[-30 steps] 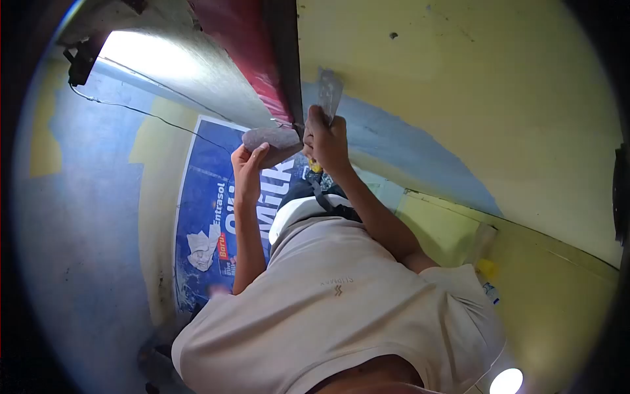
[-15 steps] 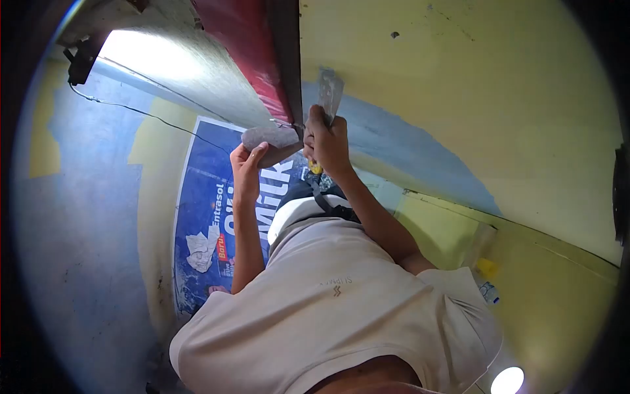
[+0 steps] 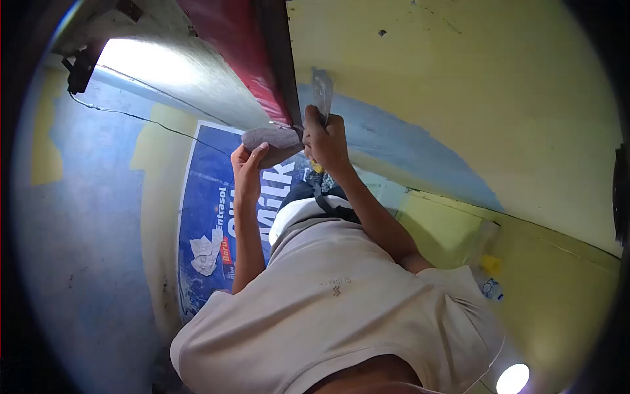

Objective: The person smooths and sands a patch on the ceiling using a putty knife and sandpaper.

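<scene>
My left hand (image 3: pixel 248 172) grips a grey, round-ended sheet (image 3: pixel 270 137) that looks like sandpaper, with the thumb on top of it. My right hand (image 3: pixel 326 141) is closed around a putty knife, whose grey-smeared blade (image 3: pixel 322 92) points up in front of the yellow wall (image 3: pixel 459 92). The two hands are close together, and the right end of the sheet reaches my right hand. Just above them is the lower end of a dark beam (image 3: pixel 282 59) edged with red.
A blue banner (image 3: pixel 213 190) with white lettering lies below and left of my hands. At the left are a blue-grey patched wall (image 3: pixel 98 230), a thin wire (image 3: pixel 141 116) and a dark bracket (image 3: pixel 82 69). A bottle (image 3: pixel 492 289) is at the right.
The surroundings have shifted slightly in view, the beam moving a little left. The putty knife blade has moved slightly left. Both hands keep their hold.
</scene>
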